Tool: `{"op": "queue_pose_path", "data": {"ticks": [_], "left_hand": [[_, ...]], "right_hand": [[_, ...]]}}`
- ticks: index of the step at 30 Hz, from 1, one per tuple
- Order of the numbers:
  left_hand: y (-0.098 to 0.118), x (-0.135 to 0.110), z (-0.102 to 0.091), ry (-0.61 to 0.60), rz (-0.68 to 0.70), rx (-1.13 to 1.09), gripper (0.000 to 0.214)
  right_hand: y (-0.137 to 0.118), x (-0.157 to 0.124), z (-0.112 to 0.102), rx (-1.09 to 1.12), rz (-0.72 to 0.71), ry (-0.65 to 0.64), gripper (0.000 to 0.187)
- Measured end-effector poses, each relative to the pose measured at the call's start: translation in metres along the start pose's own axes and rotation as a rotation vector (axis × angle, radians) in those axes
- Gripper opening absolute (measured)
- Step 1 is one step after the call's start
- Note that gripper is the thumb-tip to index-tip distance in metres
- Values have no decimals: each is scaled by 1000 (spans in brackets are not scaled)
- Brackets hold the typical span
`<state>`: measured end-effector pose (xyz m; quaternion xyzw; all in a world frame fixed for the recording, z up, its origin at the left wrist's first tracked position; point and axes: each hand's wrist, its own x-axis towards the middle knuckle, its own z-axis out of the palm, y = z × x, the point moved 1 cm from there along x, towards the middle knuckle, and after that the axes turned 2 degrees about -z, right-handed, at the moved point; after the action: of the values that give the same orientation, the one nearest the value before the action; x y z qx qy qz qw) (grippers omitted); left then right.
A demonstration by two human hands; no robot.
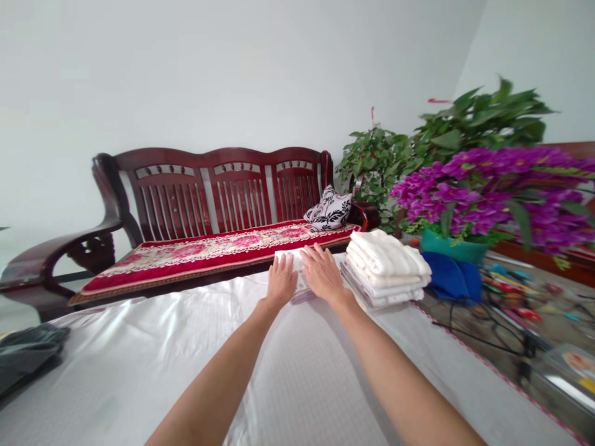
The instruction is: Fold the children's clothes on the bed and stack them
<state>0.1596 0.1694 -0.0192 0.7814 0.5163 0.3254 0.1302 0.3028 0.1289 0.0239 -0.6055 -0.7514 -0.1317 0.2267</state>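
Note:
Both my hands lie flat on a small folded white cloth (301, 292) with a pale lilac lower edge, near the far side of the table. My left hand (281, 279) rests on its left part, fingers stretched forward. My right hand (321, 272) presses on its right part, fingers spread. Much of the cloth is hidden under the hands. Just right of my right hand stands a stack of folded white cloths (388, 263), several layers high, some with a faint pattern.
A white tablecloth (139, 371) covers the table. Dark clothing (30, 353) lies at the left edge. On the right are purple flowers in a teal pot (455, 248), a blue cloth (450, 277), black cables (495, 328) and a clear plastic box (569, 371). Behind stands a wooden bench (171, 204).

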Motion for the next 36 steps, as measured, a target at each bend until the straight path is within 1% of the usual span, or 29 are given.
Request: {"op": "queue_pose_path", "data": {"ticks": [2,4,5,7,9,11,13,14,16,18,20,22,24,26,29,31,33,36], "left_hand": [[-1,0,6,-82,7,61,52],[-2,1,10,-147,-7,79,51],[-2,2,11,-171,-17,66,51],[-3,2,10,-199,-34,16,51],[-7,-3,4,-190,-41,-39,49],[-14,-16,-7,-155,-36,-71,48],[-27,-38,-22,-111,-31,-62,49],[-35,-53,-31,-93,-36,-38,50],[-54,-85,-50,-61,-59,14,52],[-72,-119,-70,-71,-98,38,54],[-86,-153,-91,-74,-120,43,54],[-96,-184,-112,-79,-140,40,52],[-102,-214,-131,-93,-143,51,50],[-106,-243,-147,-109,-127,78,49],[-106,-282,-166,-129,-91,130,47],[-104,-304,-178,-145,-72,150,47],[-102,-321,-188,-151,-52,153,47],[-102,-337,-200,-111,-39,135,45]], "right_hand": [[5,-1,16,4,18,-125,50],[13,-5,31,8,86,-213,51],[17,-7,38,11,106,-231,51],[23,-10,45,18,113,-229,50],[26,-9,46,28,99,-222,49],[26,-8,41,40,93,-234,47],[23,-7,32,38,100,-216,45],[19,-8,27,28,111,-179,44],[7,-15,17,11,132,-60,42],[-12,-28,10,17,138,49,40],[-36,-48,5,50,133,77,39],[-63,-71,2,81,125,29,39],[-89,-94,-1,94,97,-48,42],[-112,-113,-5,93,86,-115,45],[-140,-134,-12,99,95,-223,48],[-155,-146,-14,112,112,-287,48],[-166,-158,-15,120,107,-317,46],[-176,-173,-14,125,46,-266,45]]}}
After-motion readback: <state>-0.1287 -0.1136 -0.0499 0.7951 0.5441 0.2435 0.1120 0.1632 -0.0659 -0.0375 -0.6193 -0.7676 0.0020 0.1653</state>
